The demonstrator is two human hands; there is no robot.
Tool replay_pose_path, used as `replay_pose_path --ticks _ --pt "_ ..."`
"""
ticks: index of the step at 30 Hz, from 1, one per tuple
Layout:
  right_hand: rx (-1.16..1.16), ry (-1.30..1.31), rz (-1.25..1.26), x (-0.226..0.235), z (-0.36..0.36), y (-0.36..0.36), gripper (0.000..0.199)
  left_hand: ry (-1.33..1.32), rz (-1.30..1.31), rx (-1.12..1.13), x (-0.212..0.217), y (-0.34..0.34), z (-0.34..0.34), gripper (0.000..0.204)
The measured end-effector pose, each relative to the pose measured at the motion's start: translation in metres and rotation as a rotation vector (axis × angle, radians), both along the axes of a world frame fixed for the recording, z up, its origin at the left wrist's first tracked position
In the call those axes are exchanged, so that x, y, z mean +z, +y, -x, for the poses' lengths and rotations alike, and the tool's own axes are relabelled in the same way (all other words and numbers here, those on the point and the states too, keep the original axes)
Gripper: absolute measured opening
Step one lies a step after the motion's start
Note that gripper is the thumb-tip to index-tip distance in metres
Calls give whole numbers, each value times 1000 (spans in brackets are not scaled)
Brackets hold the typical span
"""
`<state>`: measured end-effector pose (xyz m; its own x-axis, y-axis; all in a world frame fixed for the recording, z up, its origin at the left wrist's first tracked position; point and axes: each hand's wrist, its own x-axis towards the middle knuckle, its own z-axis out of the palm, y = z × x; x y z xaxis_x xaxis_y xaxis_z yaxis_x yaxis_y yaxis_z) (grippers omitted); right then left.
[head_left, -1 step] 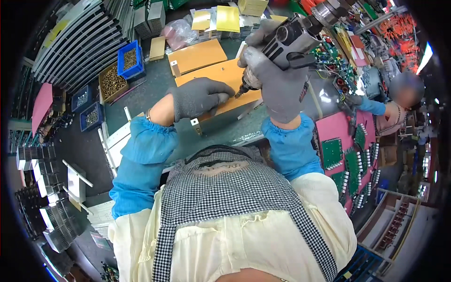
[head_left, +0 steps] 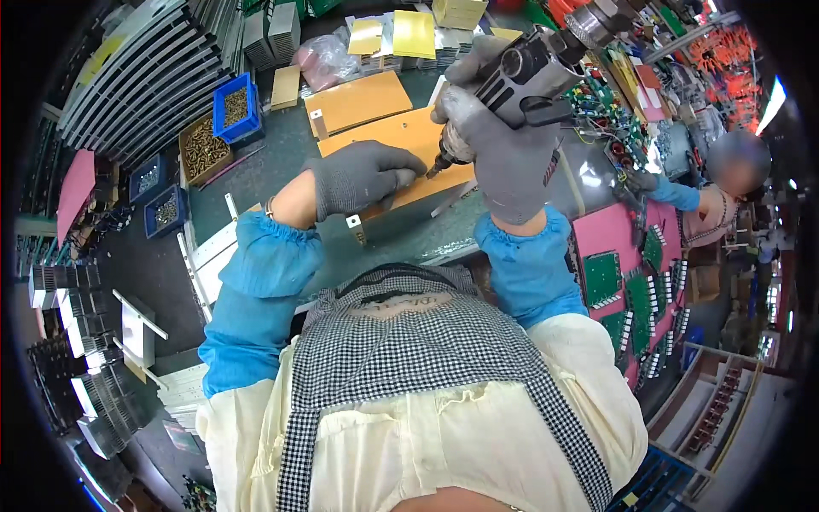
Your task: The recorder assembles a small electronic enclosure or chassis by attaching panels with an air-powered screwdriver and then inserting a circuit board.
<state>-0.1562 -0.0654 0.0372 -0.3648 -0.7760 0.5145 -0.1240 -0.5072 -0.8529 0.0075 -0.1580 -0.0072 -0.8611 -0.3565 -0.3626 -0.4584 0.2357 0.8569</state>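
Observation:
My right hand (head_left: 512, 158), in a grey glove, is wrapped round a black and grey pistol-shaped air screwdriver (head_left: 522, 81). Its bit points down and to the left, onto an orange panel (head_left: 388, 136) lying on the green bench. Close beside the bit is my left hand (head_left: 363, 175), also gloved, resting on the panel with its fingers bent together. Whatever those fingertips pinch is hidden. Small white blocks with metal fittings (head_left: 354, 222) stick out at the panel's near left. Another orange panel (head_left: 363, 101) lies just behind.
Left of the panels stand a blue bin (head_left: 237, 111) and a cardboard box (head_left: 205, 152), both full of brass-coloured screws. Green circuit boards (head_left: 603, 277) lie on a pink sheet at right. A co-worker's arm (head_left: 674, 192) reaches in there. Curved metal strips (head_left: 141, 81) are stacked far left.

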Motion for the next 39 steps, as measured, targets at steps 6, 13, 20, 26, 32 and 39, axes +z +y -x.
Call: replay_pose_path --ticks 6,13,20,26,32,39 --pt "18 10 29 -2 -5 -1 43 3 -45 47 1 1 -1 32" --pt "-6 170 -53 -2 -8 -3 43 19 16 39 -1 2 1 33" --pt "59 2 -56 6 -10 -2 41 32 -25 72 -2 3 1 31" --pt "5 -46 129 55 25 3 39 244 -295 233 -7 5 -21 33" --pt "-399 172 -189 27 107 7 40 719 -722 754 -37 10 -105 42" --pt "-438 1245 -723 -201 173 -4 44 701 -373 1076 -145 34 -153 30"
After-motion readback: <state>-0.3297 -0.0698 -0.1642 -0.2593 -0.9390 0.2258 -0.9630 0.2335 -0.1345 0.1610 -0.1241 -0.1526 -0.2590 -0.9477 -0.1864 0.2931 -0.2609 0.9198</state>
